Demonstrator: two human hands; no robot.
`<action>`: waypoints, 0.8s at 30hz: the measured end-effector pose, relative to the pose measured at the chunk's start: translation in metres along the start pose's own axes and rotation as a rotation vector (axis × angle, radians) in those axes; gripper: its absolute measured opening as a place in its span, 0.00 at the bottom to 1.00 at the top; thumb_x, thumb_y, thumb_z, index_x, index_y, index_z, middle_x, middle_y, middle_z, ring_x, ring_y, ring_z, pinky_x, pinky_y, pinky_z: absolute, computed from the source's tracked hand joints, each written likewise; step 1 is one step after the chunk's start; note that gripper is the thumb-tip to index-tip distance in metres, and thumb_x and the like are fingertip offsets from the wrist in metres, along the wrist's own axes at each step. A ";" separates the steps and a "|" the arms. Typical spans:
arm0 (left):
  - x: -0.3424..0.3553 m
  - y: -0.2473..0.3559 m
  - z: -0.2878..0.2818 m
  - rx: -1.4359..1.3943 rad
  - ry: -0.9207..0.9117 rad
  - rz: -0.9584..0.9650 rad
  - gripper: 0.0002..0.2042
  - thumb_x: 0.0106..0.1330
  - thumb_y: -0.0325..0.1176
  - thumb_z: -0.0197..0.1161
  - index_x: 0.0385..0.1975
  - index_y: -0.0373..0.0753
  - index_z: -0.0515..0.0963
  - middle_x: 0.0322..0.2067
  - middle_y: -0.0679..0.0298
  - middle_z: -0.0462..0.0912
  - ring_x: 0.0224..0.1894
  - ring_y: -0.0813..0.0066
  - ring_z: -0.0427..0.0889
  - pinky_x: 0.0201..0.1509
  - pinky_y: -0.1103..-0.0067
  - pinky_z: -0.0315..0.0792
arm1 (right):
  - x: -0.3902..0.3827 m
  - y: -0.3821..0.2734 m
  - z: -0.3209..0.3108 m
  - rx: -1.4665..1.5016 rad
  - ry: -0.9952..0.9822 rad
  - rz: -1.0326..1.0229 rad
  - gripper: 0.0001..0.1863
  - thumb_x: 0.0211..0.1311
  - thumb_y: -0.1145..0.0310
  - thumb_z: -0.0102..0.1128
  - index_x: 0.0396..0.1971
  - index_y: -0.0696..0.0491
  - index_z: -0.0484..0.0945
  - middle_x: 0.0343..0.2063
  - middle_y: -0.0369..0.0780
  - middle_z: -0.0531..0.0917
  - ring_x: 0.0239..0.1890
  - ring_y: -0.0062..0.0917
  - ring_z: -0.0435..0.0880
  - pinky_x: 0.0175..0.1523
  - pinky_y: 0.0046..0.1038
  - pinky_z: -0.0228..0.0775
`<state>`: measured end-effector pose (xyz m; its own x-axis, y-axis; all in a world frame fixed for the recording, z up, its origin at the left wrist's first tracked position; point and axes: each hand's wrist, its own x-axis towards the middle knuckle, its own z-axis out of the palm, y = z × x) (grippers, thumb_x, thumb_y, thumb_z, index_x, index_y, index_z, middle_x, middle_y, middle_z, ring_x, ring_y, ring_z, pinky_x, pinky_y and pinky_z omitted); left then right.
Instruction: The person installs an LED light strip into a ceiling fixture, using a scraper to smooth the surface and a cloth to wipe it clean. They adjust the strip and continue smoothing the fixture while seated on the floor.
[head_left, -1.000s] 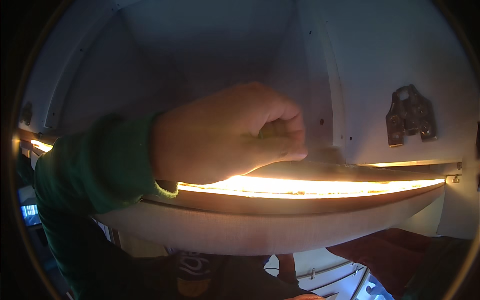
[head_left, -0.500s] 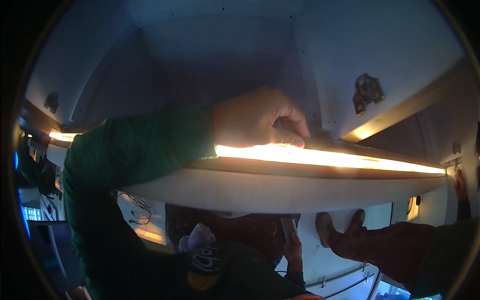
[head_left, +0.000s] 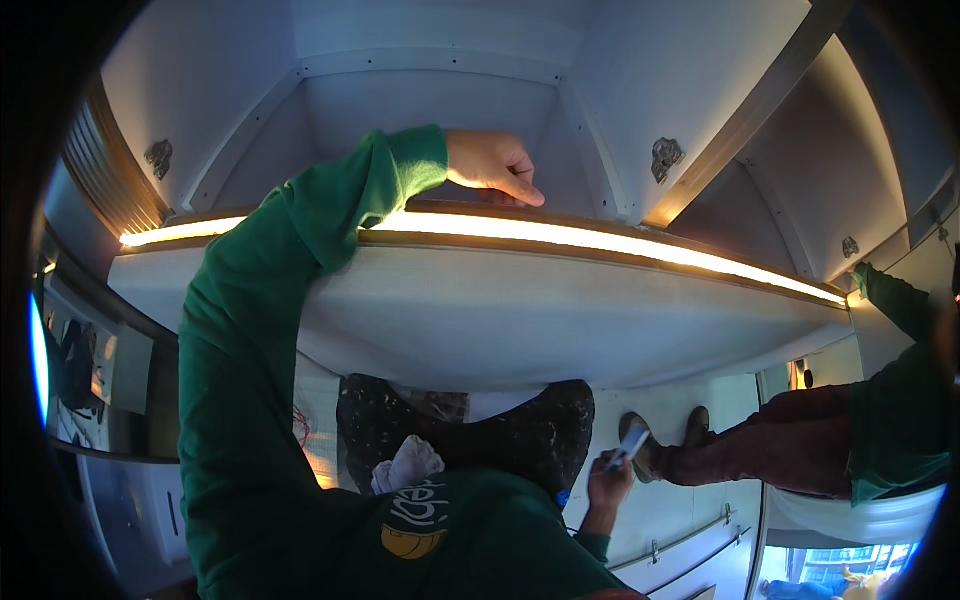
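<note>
My left hand reaches over the front ledge of an open overhead cabinet. Its fingers are curled with the thumb close against them, near the wooden edge; whatever they may pinch is too small to make out. Beneath the green sleeve, a glowing light strip runs along that edge. Low beside my body, my right hand is closed round a flat, pale, narrow thing, whose kind I cannot tell.
Metal hinges sit on the cabinet's dividers. A pale curved panel hangs below the strip. At the right a co-worker in dark red trousers stands with an arm raised to the cabinets. A whitish crumpled cloth or glove is at my waist.
The view has shifted and brightened, showing more of the cabinet. My left thumb and fingers, previously arched with a gap, are now drawn together. The pale thing in my right hand has tilted.
</note>
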<state>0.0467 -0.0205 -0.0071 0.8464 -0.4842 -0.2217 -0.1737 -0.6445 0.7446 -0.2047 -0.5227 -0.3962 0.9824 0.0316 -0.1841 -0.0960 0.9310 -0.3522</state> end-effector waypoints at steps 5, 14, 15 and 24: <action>-0.027 -0.002 0.000 0.072 -0.020 0.150 0.12 0.70 0.40 0.70 0.38 0.36 0.83 0.33 0.67 0.86 0.36 0.81 0.81 0.45 0.80 0.74 | 0.001 -0.080 0.125 -0.215 -0.333 -0.165 0.22 0.67 0.73 0.65 0.59 0.50 0.73 0.48 0.40 0.82 0.50 0.30 0.82 0.57 0.36 0.79; -0.045 -0.004 -0.030 0.112 -0.073 0.042 0.13 0.67 0.41 0.72 0.35 0.37 0.82 0.27 0.69 0.83 0.31 0.80 0.82 0.37 0.80 0.77 | 0.045 -0.057 0.437 -1.450 -0.376 -0.877 0.18 0.65 0.70 0.68 0.52 0.63 0.81 0.44 0.39 0.85 0.45 0.22 0.82 0.55 0.25 0.73; -0.044 -0.005 -0.028 0.097 -0.033 0.094 0.15 0.67 0.41 0.72 0.43 0.36 0.82 0.34 0.65 0.85 0.37 0.77 0.83 0.43 0.78 0.78 | 0.057 -0.043 0.463 -1.552 -0.449 -0.819 0.19 0.66 0.69 0.69 0.53 0.62 0.80 0.44 0.38 0.86 0.44 0.20 0.82 0.54 0.25 0.73; -0.025 -0.002 -0.017 -0.127 0.088 0.633 0.24 0.70 0.36 0.70 0.60 0.29 0.76 0.51 0.60 0.85 0.53 0.74 0.81 0.58 0.74 0.75 | 0.146 0.058 0.553 -2.153 -0.887 -0.462 0.17 0.69 0.61 0.66 0.39 0.64 0.81 0.20 0.38 0.79 0.23 0.20 0.73 0.30 0.29 0.68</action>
<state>0.0340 0.0028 0.0077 0.6387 -0.6938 0.3327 -0.5962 -0.1729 0.7840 0.0217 -0.2625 0.0638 0.7298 0.6436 0.2306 0.6703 -0.6074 -0.4263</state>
